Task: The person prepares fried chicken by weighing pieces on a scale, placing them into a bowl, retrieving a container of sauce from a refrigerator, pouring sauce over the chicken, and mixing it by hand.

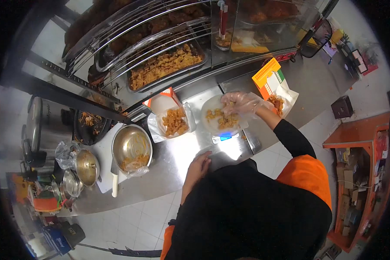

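Note:
My right hand (242, 103), in a clear plastic glove, reaches over a round translucent plate (211, 107) on a digital kitchen scale (217, 139). Its fingers touch fried food pieces (227, 121) there; whether they grip any is unclear. Bare, my left hand (200, 165) rests on the steel counter's front edge with nothing visible in it. Left of the scale, an open paper box (164, 103) lined with white paper holds fried pieces (175, 122). Another open orange and yellow box (269, 76), with fried chicken (276, 103) inside, stands right of my right hand.
A steel bowl (132, 130) with crumbs and a clear bag stands on the left, beside a white-handled knife (115, 185) on a white cutting board (104, 185). Behind the counter, a glass display case holds a tray of fried pieces (165, 66). A large steel pot (45, 130) stands far left.

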Tool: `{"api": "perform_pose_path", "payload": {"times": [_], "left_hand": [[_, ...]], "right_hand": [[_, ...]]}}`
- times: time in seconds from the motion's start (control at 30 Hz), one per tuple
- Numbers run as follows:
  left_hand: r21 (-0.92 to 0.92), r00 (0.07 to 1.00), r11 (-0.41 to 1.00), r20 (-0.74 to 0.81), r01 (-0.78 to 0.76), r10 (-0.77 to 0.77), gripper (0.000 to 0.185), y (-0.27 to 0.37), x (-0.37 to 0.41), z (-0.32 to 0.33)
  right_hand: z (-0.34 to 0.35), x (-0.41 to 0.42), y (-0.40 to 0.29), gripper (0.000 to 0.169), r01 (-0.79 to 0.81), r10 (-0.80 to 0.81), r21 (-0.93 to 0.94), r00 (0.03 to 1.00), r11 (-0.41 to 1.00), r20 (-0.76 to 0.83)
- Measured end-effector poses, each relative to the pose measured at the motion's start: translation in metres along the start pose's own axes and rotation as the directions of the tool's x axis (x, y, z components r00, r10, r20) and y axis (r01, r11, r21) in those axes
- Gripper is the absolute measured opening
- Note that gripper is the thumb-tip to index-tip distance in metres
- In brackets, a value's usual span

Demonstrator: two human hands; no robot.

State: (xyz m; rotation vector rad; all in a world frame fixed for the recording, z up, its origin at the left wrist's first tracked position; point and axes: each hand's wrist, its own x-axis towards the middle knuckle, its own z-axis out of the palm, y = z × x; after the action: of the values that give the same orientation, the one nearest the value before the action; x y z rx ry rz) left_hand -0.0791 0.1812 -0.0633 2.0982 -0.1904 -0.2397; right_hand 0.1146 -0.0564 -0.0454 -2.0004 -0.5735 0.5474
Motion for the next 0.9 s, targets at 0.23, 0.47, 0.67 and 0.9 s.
{"api": "perform_pose_path", "payload": {"times": [0.23,0.47,0.67,0.9], "left_hand": [[-0.020,0.998,0.999,-0.037,0.049,-0.050,0.028,-0.002,-0.002,0.002],[-0.171,0.954,0.938,0.040,0.300,-0.298,0.031,0.002,-0.009,-0.013],[-0.193,0.946,0.928,0.003,0.319,-0.324,0.031,-0.008,-0.026,-0.012],[-0.154,0.967,0.956,-0.020,0.250,-0.256,0.031,-0.004,-0.011,-0.005]], "right_hand": [[-0.019,0.002,-0.015,0.015,-0.176,0.177,0.213,0.984,0.961,0.014],[-0.015,0.014,-0.030,0.016,0.034,0.113,-0.598,0.972,0.801,0.207],[-0.013,0.059,-0.106,0.027,0.096,-0.092,0.021,0.985,0.995,-0.147],[-0.002,0.099,-0.143,0.082,0.187,0.087,0.872,0.964,0.452,-0.252]]}}
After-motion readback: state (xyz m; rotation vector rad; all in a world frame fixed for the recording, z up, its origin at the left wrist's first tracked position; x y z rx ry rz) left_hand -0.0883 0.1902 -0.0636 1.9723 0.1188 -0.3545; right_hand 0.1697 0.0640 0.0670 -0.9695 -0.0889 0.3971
